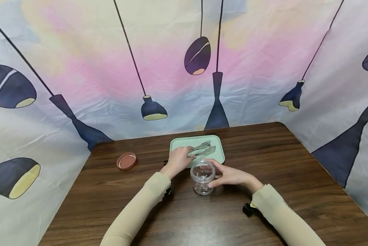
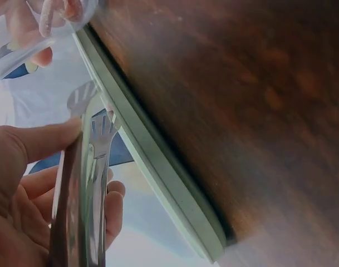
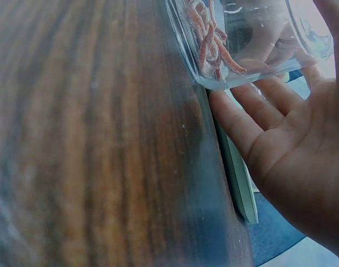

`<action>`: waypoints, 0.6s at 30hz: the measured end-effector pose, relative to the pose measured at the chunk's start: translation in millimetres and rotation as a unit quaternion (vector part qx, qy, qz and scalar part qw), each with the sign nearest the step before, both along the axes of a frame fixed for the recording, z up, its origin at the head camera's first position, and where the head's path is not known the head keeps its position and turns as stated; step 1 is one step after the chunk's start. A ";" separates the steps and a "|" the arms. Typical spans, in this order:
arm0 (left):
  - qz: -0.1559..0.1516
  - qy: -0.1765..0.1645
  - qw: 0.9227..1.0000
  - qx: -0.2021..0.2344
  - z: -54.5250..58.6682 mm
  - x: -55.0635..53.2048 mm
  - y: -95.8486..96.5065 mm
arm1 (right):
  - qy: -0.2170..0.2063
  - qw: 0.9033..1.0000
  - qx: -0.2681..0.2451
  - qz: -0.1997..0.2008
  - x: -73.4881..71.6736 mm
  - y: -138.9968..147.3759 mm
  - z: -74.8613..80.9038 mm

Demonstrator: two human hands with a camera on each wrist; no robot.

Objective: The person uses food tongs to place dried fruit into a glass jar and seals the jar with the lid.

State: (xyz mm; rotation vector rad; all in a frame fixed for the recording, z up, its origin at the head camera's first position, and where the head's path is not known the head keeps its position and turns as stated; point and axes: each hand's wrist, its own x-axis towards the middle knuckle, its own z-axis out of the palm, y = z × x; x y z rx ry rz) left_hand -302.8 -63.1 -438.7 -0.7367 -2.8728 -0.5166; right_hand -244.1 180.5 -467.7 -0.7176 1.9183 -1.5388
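Observation:
My left hand (image 1: 179,159) holds a pair of metal tongs (image 1: 204,147) over the near left part of the pale green tray (image 1: 219,155). In the left wrist view, the thumb and fingers lie on either side of the tongs' arms (image 2: 74,206), and the slotted ends point away from the palm. A clear open jar (image 1: 199,186) stands upright on the table just in front of the tray. Around its right side my right hand (image 1: 234,176) curves, thumb on the near side and fingers behind. Reddish-brown, string-like pieces (image 3: 211,44) lie at the jar's bottom.
A round reddish-brown lid (image 1: 126,161) lies on the dark wooden table (image 1: 263,153), left of the tray. Behind the table hangs a cloth (image 1: 171,68) printed with lamps. A small dark item (image 1: 165,162) shows at the tray's left edge, beside the left hand.

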 end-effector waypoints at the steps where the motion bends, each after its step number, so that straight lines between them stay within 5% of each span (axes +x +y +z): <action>1: 0.001 0.001 1.000 0.003 0.2 -0.2 -0.1 | -0.001 1.000 -0.002 0.000 0.0 0.1 -0.3; 18: 0.029 0.014 0.999 0.036 3.9 6.1 -14.2 | 0.002 1.000 -0.006 0.008 -0.4 1.3 -2.0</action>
